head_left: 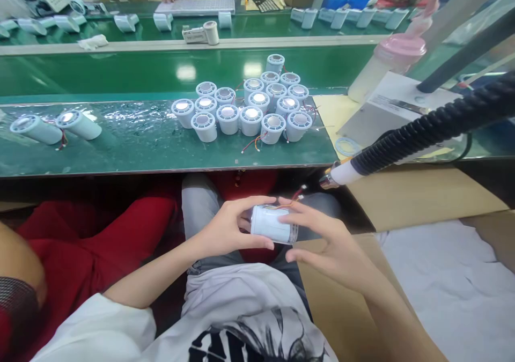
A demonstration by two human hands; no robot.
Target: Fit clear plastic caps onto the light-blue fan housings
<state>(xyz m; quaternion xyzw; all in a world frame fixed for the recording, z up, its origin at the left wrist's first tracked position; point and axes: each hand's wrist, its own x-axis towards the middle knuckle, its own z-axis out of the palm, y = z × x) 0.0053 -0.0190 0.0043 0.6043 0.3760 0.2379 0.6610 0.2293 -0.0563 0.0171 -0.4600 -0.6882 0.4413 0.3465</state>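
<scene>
Held housing: the pale-blue cylindrical housing [267, 223] was above the person's lap, just off the near edge of the bench [140, 158], lying on its side.
Left hand: the left hand [225, 230] gripped this housing, fingers over the top and thumb below.
Right hand: the right hand [328, 238] was spread, with a finger on the housing's right part and the thumb apart under it.
Thin wires: the red and orange wires [296, 193] with small white plugs rose beside the right fingers.
Room at bench: a strip of green surface ran between the near edge and the upright housings [250, 119], and a wider stretch separated them from two tilted housings [82, 125] toward the left end.
Right side: the tip of the black corrugated hose [426, 112] overhung the near edge, near the right hand; below it was the open carton [338, 297], with white sheets [446, 265] inside.
Writing: the white T-shirt [241, 297] carried black print, cut off and unreadable; the marking on the white metal box [376, 110] at the bench's right end was too small to read.
</scene>
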